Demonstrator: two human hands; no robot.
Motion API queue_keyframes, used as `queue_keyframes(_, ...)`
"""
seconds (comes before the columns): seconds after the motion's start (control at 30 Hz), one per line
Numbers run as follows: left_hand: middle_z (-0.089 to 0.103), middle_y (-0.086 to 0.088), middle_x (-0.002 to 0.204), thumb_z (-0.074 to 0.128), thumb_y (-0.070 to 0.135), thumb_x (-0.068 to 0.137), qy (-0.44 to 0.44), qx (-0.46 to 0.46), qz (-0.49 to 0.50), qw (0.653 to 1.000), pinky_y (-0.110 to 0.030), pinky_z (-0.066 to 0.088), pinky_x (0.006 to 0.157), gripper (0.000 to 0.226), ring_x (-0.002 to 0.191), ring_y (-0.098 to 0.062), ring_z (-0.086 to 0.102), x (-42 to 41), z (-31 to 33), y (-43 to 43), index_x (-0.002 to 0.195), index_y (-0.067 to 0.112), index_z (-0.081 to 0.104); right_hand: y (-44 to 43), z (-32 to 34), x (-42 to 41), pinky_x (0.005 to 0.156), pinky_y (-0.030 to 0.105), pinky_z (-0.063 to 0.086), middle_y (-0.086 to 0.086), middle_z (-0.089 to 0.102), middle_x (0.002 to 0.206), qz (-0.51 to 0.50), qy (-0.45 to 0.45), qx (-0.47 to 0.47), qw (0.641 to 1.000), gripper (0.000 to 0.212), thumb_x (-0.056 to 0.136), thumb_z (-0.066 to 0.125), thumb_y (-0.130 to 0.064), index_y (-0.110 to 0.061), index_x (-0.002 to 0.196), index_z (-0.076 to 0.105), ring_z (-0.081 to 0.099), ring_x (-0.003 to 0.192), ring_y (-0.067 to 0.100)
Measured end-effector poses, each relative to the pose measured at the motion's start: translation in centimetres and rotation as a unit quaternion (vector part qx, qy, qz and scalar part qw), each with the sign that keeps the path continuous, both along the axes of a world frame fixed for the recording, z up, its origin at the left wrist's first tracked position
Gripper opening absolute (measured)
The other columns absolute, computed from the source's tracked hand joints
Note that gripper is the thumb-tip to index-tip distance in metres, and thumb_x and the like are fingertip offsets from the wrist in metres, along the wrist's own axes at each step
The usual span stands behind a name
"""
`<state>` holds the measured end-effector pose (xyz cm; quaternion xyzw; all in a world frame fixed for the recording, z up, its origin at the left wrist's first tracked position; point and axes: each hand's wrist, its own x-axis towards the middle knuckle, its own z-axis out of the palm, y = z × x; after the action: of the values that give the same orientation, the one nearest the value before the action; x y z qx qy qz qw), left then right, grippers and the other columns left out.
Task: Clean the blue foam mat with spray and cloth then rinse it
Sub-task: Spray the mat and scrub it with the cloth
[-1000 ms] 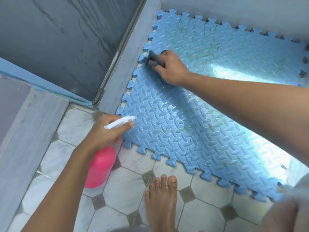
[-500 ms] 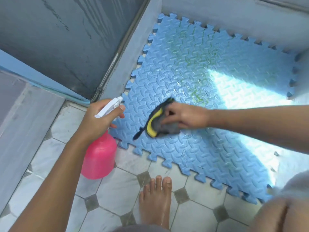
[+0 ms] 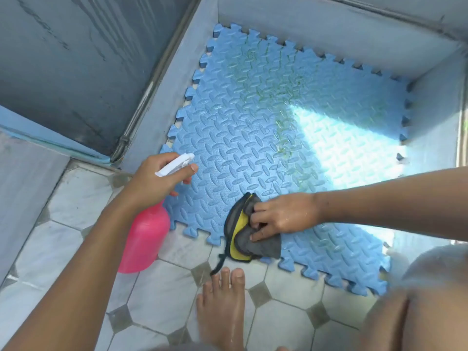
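mat (image 3: pixel 253 148) on floor (image 3: pixel 162 300) | right hand (image 3: pixel 281 219) grips cloth (image 3: pixel 263 245) on mat's near edge | left hand (image 3: pixel 154 183) grips spray bottle (image 3: pixel 144 239) beside mat | wiping underway; green streaks (image 3: pixel 283 138) mid-mat; rinse pending

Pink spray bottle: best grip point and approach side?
Grip the pink spray bottle at its neck under the white trigger head, from the side away from the nozzle, as the left hand does: the body is wide, and the nozzle faces the mat.
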<state>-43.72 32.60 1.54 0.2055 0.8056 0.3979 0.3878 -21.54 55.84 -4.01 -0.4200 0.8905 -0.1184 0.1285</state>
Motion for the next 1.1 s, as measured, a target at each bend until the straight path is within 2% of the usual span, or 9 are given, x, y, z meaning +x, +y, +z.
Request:
queue_keyframes(0.1,0.077,-0.007,0.091,0.077,0.041,0.089,-0.018,-0.003,-0.046,0.999,-0.05,0.063,0.079,0.027,0.097,-0.027,0.074,0.2,0.1,0.4,0.1,0.017,0.075,5.3,-0.3,-2.2,0.084,0.04,0.051,0.008,0.055,0.118,-0.154,0.034,0.0,0.987,0.033,0.099,0.058,-0.016,-0.024,0.13,0.065,0.05,0.111,0.026)
queue_keyframes(0.17,0.076,-0.013,0.096,0.077,0.039,0.089,-0.011,-0.007,-0.056,0.998,-0.048,0.064,0.081,0.029,0.098,-0.029,0.073,0.3,0.2,0.7,0.1,0.013,0.074,10.0,-0.5,-3.1,0.095,0.041,0.047,0.011,0.054,0.122,-0.343,0.045,0.032,0.938,0.034,0.097,0.058,-0.013,-0.023,0.128,0.067,0.051,0.112,0.031)
queue_keyframes(0.27,0.068,-0.021,0.093,0.08,0.042,0.087,0.015,-0.019,-0.055,0.998,-0.044,0.065,0.076,0.039,0.084,-0.025,0.069,0.7,0.3,1.5,0.097,0.006,0.072,12.4,-0.8,-3.2,0.082,0.05,0.054,0.021,0.056,0.112,-0.495,0.07,0.05,0.865,0.019,0.087,0.065,-0.006,-0.01,0.104,0.073,0.055,0.099,0.042)
queue_keyframes(0.37,0.073,-0.014,0.094,0.078,0.042,0.088,0.014,-0.026,-0.056,0.998,-0.037,0.066,0.065,0.03,0.093,-0.031,0.071,1.1,0.5,2.4,0.089,0.012,0.077,9.0,-0.5,-1.9,0.075,0.045,0.053,0.017,0.059,0.099,-0.389,0.052,0.003,0.92,0.008,0.088,0.066,-0.01,-0.008,0.091,0.073,0.056,0.089,0.036)
queue_keyframes(0.5,0.075,-0.012,0.097,0.076,0.052,0.084,-0.053,-0.029,-0.083,0.995,-0.043,0.064,0.061,0.044,0.104,-0.03,0.072,1.2,1.4,3.5,0.086,0.008,0.077,3.9,0.1,2.2,0.064,0.034,0.049,0.007,0.058,0.109,-0.171,-0.012,-0.007,0.985,0.034,0.094,0.066,-0.014,-0.018,0.128,0.068,0.052,0.097,0.026)
queue_keyframes(0.6,0.077,-0.016,0.097,0.075,0.054,0.083,-0.115,-0.03,-0.102,0.988,-0.045,0.063,0.063,0.053,0.106,-0.026,0.075,1.1,2.5,5.2,0.086,0.001,0.073,6.5,0.5,3.5,0.06,0.033,0.05,0.011,0.059,0.108,-0.206,-0.02,0.031,0.978,0.038,0.093,0.063,-0.014,-0.018,0.131,0.066,0.053,0.1,0.029)
queue_keyframes(0.7,0.077,-0.015,0.097,0.072,0.048,0.086,-0.114,-0.038,-0.156,0.98,-0.042,0.062,0.064,0.036,0.101,-0.022,0.076,1.8,3.4,7.8,0.079,0.014,0.077,12.3,1.6,4.4,0.079,0.04,0.052,0.014,0.055,0.111,-0.434,-0.027,0.057,0.898,0.043,0.092,0.052,-0.025,-0.022,0.134,0.059,0.054,0.101,0.035)
queue_keyframes(0.9,0.076,-0.005,0.084,0.071,0.053,0.089,-0.026,-0.02,-0.305,0.952,-0.039,0.064,0.065,0.044,0.082,-0.014,0.069,4.8,3.3,14.2,0.08,0.01,0.077,20.0,2.1,10.3,0.096,0.05,0.048,0.024,0.049,0.127,-0.786,-0.092,0.129,0.598,0.047,0.086,0.061,-0.015,-0.013,0.131,0.045,0.056,0.114,0.048)
queue_keyframes(1.1,0.067,-0.007,0.051,0.075,0.06,0.083,0.063,-0.044,-0.346,0.935,-0.034,0.051,0.061,0.057,0.048,-0.018,0.061,8.0,0.5,16.3,0.059,0.009,0.067,20.3,0.7,10.3,0.103,0.049,0.042,0.024,0.044,0.136,-0.804,-0.127,0.104,0.571,0.054,0.089,0.059,-0.032,-0.014,0.135,0.039,0.05,0.122,0.047)
